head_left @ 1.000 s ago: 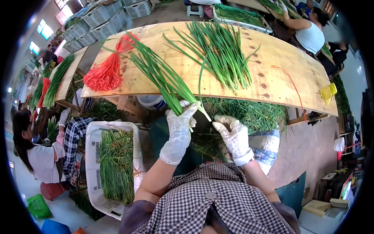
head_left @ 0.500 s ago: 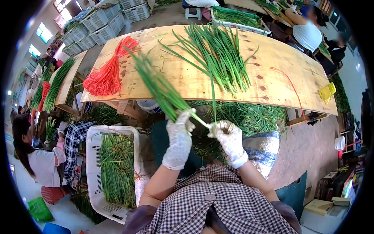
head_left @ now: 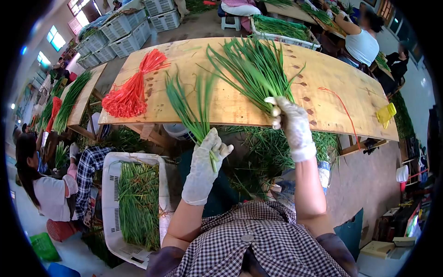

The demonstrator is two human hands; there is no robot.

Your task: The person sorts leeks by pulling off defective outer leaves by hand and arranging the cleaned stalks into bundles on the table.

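Observation:
In the head view, my left hand (head_left: 206,159), in a white glove, is closed around a small bunch of chives (head_left: 196,117). Their leaves fan up over the table edge and the stalk ends poke out below my fingers. My gloved right hand (head_left: 291,122) is at the near end of a larger chive pile (head_left: 256,69) lying on the wooden table (head_left: 323,108). Its fingers are closed at pale stalk ends there, and a blurred green leaf runs up from them over the pile. Which stalks belong to the pile is hard to tell.
Red ties (head_left: 129,90) lie bundled on the table's left, a loose red strip (head_left: 341,104) and yellow object (head_left: 386,114) on its right. A white crate (head_left: 110,203) of greens stands at my left. A person (head_left: 50,184) sits at far left; others work behind.
My right hand has moved from beside my left hand, up and right to the pile. My left hand has dropped slightly, still holding its bunch, which now stands more upright.

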